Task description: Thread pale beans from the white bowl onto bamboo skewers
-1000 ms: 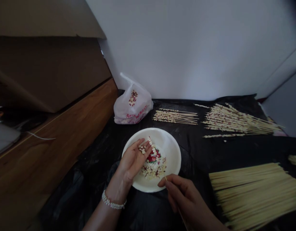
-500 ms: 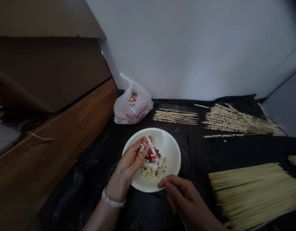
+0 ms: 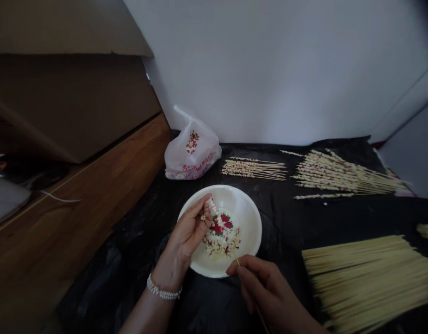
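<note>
A counter (image 3: 321, 218) covered in black plastic runs along a white wall. On its right lies a wide heap of bare sticks (image 3: 370, 273); further back lie two piles of threaded skewers (image 3: 339, 176), with a white bag (image 3: 193, 155) to their left. A white bowl (image 3: 250, 227) in front holds small pale kernels (image 3: 220, 241). The left hand (image 3: 188, 229) hovers over the bowl, its grip closed on a few kernels at the fingertips. The right hand (image 3: 260, 285), just before the bowl, pinches a skewer (image 3: 237, 261) whose tip points at the kernels.
</note>
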A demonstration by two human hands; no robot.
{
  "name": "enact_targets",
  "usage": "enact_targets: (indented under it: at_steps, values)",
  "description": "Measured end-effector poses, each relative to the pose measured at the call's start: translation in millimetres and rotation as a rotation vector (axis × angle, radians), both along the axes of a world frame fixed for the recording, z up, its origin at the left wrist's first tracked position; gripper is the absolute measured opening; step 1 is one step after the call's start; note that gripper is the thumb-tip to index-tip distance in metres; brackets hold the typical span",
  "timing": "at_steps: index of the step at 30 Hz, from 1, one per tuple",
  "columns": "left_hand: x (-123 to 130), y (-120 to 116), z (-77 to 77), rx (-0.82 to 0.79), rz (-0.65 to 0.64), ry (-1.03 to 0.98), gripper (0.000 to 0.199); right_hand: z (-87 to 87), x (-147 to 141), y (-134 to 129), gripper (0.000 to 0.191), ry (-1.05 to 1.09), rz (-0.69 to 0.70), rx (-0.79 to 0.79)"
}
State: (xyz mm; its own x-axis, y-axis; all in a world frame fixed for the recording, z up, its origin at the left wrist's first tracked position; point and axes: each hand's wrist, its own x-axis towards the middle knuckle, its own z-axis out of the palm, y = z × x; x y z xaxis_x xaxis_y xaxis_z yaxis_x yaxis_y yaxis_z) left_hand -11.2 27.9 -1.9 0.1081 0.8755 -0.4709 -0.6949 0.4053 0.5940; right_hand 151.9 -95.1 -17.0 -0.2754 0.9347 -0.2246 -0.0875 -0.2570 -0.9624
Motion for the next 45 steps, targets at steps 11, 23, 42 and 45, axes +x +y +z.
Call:
enact_targets:
  at_steps: [11, 23, 42, 45]
  values:
    - [4.1, -1.9, 6.1, 0.001, 0.050, 0.117, 0.034, -1.4, -0.5, -0.1, 0.033, 0.001, -0.007, -0.032]
    - [1.4, -1.9, 1.4, -0.007, 0.017, 0.123, 0.033, -0.8, 0.2, -0.3, 0.036, 0.001, 0.012, -0.043]
    - [6.5, -3.9, 4.4, 0.050, 0.056, 0.210, 0.018, -2.4, -4.7, -4.0, 0.040, 0.082, -0.012, -0.105]
    - [8.9, -5.4, 5.4, 0.076, 0.059, 0.214, 0.017, -2.9, -4.3, -3.9, 0.044, 0.084, -0.016, -0.114]
